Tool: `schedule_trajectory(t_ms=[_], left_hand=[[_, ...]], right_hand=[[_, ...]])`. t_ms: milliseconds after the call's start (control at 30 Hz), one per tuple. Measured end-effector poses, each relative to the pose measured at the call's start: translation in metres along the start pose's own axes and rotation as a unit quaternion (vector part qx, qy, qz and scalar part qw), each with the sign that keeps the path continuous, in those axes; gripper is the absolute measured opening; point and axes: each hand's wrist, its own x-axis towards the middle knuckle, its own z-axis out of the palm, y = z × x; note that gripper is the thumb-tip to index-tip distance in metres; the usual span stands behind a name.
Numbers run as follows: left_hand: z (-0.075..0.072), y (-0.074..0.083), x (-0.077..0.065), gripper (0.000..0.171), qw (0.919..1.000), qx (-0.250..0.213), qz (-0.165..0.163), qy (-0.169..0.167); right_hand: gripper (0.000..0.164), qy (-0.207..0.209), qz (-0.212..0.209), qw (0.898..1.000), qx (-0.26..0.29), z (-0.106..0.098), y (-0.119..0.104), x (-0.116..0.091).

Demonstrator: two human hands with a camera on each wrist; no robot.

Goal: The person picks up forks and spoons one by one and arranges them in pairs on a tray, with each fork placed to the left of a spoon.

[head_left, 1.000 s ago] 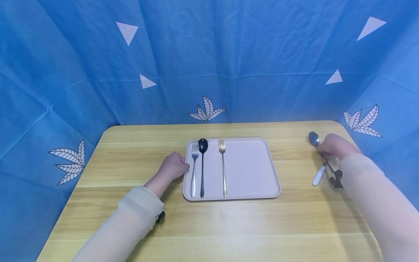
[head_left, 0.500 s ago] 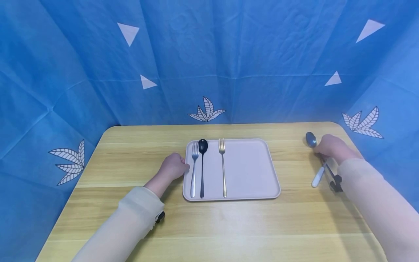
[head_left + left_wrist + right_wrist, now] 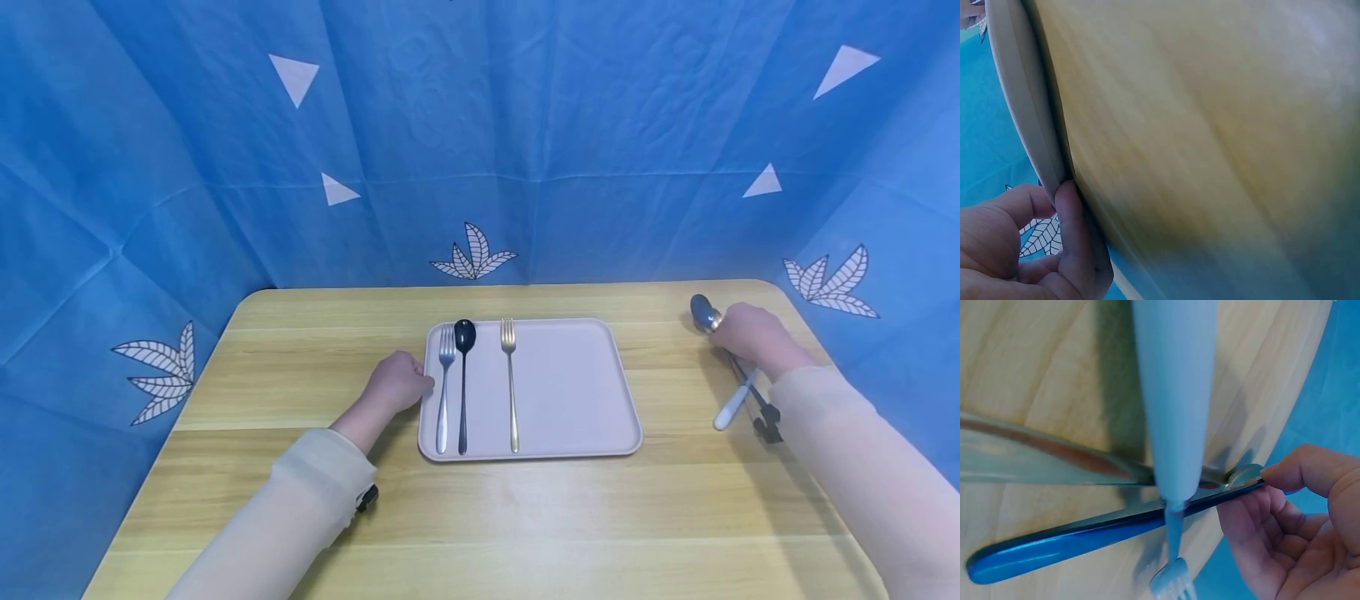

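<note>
My left hand (image 3: 396, 382) pinches the left rim of the pale pink tray (image 3: 573, 392), its thumb and fingers on the edge in the left wrist view. On the tray lie a silver fork (image 3: 447, 354), a black spoon (image 3: 465, 335) and a gold fork (image 3: 508, 337). At the table's right, my right hand (image 3: 753, 337) pinches a dark-handled spoon (image 3: 1066, 547) between thumb and fingers; its bowl (image 3: 702, 310) shows past the hand. Crossing it is a white-handled fork (image 3: 1175, 394). A metal utensil with a pale golden handle (image 3: 1022, 453) lies beside them.
The wooden table (image 3: 525, 517) has rounded far corners. A blue cloth (image 3: 600, 125) with white triangles and leaf prints hangs behind and along both sides. A dark wrist mount (image 3: 367, 498) shows under the left sleeve.
My right hand has shifted slightly left, and the spoon bowl has moved left and a little away with it. The left hand and the tray keep their places.
</note>
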Motion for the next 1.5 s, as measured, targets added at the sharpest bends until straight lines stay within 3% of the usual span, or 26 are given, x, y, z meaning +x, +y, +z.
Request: schedule_trajectory(t_ms=[333, 800, 1000, 1433, 1500], left_hand=[[-0.001, 0.000, -0.001, 0.031, 1.0000, -0.001, 0.000, -0.001], [-0.002, 0.001, -0.002, 0.031, 1.0000, -0.004, 0.000, -0.002], [-0.003, 0.002, -0.003, 0.030, 1.0000, -0.005, 0.001, -0.001], [-0.001, 0.001, -0.001, 0.029, 1.0000, -0.003, 0.003, 0.000], [-0.001, 0.001, -0.001, 0.028, 1.0000, -0.003, 0.001, 0.000]], right_hand=[[0.023, 0.039, -0.031, 0.999, 0.002, -0.001, -0.010, 0.005], [0.034, 0.083, -0.066, 0.994, 0.016, -0.004, -0.021, 0.008], [0.036, 0.093, -0.059, 0.994, 0.026, -0.012, -0.028, 0.009], [0.022, 0.118, -0.063, 0.990, 0.046, -0.020, -0.045, 0.007], [0.028, 0.118, -0.065, 0.990, 0.050, -0.021, -0.048, 0.006]])
